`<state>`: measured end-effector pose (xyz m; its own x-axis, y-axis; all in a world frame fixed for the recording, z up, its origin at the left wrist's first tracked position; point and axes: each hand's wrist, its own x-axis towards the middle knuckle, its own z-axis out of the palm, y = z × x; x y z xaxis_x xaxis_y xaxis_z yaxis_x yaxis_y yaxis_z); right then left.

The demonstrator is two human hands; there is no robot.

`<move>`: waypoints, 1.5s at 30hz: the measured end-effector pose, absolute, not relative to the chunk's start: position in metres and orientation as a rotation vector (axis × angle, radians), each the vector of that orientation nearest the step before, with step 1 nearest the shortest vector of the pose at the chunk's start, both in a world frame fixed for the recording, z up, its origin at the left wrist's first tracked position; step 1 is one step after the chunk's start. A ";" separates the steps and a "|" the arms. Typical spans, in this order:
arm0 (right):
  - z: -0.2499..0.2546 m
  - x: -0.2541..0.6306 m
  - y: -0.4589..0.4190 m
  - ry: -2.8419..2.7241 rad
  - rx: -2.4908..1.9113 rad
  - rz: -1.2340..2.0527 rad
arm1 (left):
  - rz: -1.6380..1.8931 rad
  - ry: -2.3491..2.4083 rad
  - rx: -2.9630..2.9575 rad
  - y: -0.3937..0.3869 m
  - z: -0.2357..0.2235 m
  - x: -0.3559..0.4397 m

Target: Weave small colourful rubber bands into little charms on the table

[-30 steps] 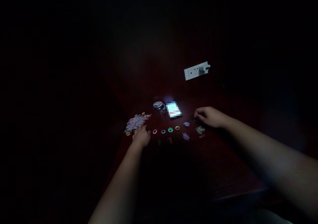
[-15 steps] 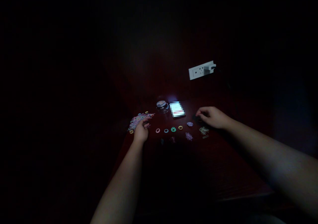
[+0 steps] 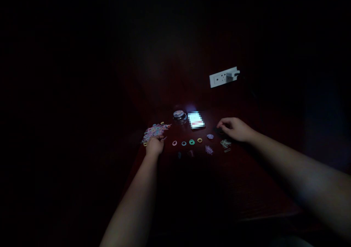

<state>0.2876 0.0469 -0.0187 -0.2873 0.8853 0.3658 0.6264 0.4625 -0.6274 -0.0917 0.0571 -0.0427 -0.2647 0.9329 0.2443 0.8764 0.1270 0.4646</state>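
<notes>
On the dark reddish table, a heap of small multicoloured rubber bands (image 3: 154, 130) lies at the left. My left hand (image 3: 154, 145) is closed at the heap's near edge, with a thin pale pink rubber band (image 3: 165, 138) showing at its fingertips. My right hand (image 3: 234, 128) hovers or rests at the right, thumb and fingers pinched together; what they hold, if anything, cannot be made out. Just below it lies a bunch of pale yellowish bands (image 3: 226, 143). Purple bands (image 3: 208, 149) form another bunch nearer the middle.
A row of thicker hair ties includes a pink one (image 3: 174, 143), a green one (image 3: 191, 142) and a yellow one (image 3: 199, 140). Behind stand a clear lidded jar (image 3: 179, 117) and a lit phone (image 3: 195, 120). A white socket strip (image 3: 223, 77) holds a plug. Surroundings are very dark.
The fingers of my left hand have curled in, and the hand has shifted slightly toward me, off the heap. My right hand stays nearly still.
</notes>
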 end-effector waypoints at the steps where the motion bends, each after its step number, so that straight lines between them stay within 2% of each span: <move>1: -0.019 0.287 0.047 -2.019 -1.257 0.490 | 0.807 2.270 1.829 0.057 -0.042 -0.091; 11: -0.026 0.288 0.052 -1.957 -1.231 0.536 | 0.861 2.225 1.841 0.057 -0.042 -0.085; 27: -0.025 0.285 0.050 -1.942 -1.204 0.508 | 1.134 1.956 1.735 0.062 -0.051 -0.092; 45: -0.022 0.282 0.047 -1.941 -1.200 0.508 | 1.082 1.895 1.757 0.062 -0.049 -0.088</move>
<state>0.2819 0.0469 -0.0220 -0.2480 0.8782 0.4089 0.5654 0.4740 -0.6750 -0.0878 0.0617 -0.0494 -0.1786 0.9530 0.2448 0.6951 -0.0538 0.7169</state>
